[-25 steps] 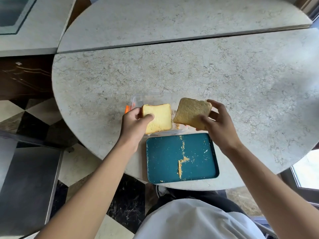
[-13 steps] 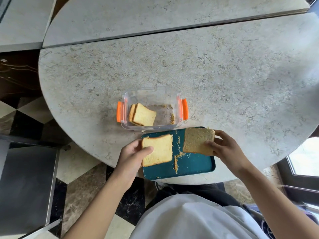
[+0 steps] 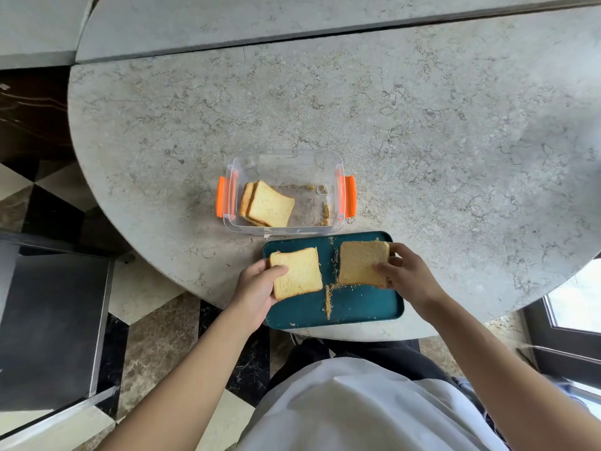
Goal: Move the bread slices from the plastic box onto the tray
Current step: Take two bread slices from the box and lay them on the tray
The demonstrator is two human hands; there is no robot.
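A teal tray [image 3: 357, 307] lies at the table's near edge, with crumbs down its middle. My left hand [image 3: 255, 289] grips a pale bread slice [image 3: 297, 271] by its left edge, over the tray's left half. My right hand [image 3: 408, 276] holds a browner slice [image 3: 359, 266] by its right edge, low over the tray's right half. Just behind the tray stands a clear plastic box [image 3: 335, 164] with orange clips. Two more slices [image 3: 268, 205] lean stacked in the box's left part.
The round marble table [image 3: 422, 125] spreads far behind and to the right. Crumbs lie in the box's right part. A dark chair or stool [image 3: 48, 327] stands left of my arm over a chequered floor. A window frame [image 3: 569, 320] is at the lower right.
Both hands carried their slices from above the box down to the tray. Since half a second ago the slices have settled lower over the tray, and the camera has moved closer.
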